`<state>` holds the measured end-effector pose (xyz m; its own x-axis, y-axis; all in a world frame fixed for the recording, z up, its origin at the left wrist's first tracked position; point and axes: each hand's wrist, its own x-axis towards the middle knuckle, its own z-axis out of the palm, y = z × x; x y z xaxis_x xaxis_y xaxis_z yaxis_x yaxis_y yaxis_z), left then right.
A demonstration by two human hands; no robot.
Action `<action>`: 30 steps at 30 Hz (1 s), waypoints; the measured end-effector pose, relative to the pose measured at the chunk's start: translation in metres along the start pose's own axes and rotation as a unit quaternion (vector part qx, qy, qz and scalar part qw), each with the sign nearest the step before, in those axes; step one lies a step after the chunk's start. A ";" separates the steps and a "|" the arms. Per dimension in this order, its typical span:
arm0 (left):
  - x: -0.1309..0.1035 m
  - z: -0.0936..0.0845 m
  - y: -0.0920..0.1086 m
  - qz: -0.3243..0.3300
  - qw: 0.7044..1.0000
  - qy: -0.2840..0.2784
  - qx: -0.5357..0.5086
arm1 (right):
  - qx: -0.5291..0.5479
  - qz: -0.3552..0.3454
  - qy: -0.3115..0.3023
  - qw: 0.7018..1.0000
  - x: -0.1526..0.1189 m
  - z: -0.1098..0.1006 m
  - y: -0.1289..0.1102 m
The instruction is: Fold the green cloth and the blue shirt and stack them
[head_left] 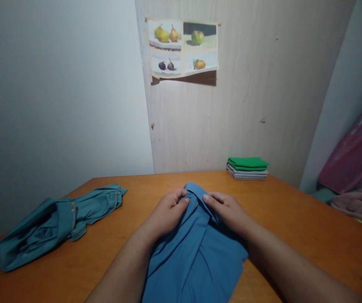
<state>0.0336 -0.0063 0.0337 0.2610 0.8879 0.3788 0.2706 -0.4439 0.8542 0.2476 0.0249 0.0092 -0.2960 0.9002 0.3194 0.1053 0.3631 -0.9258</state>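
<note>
Here, curled fingers [181, 201] on blue cloth [196, 252].

The blue garment [193, 248] is a smooth, matt woven cloth with soft folds. The teal garment [57, 223] looks like a similar thin cloth, a little more wrinkled, with a faint sheen. The table [310, 227] is orange-brown wood with a smooth, slightly glossy finish. The folded stack [247, 168] is cloth, matt green on top. The panel [231, 113] is pale wood-grain board, matt. The fruit poster [184, 48] is paper, curling at the bottom edge.
</note>
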 end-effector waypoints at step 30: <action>-0.008 -0.015 0.005 -0.105 0.987 -0.101 0.064 | 0.328 0.095 -0.066 0.938 -0.001 0.008 0.005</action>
<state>0.0189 -0.0140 0.0405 0.3633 0.9253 0.1085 0.4502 -0.2763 0.8491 0.2409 0.0237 0.0031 -0.4510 0.8800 0.1489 -0.4252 -0.0652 -0.9027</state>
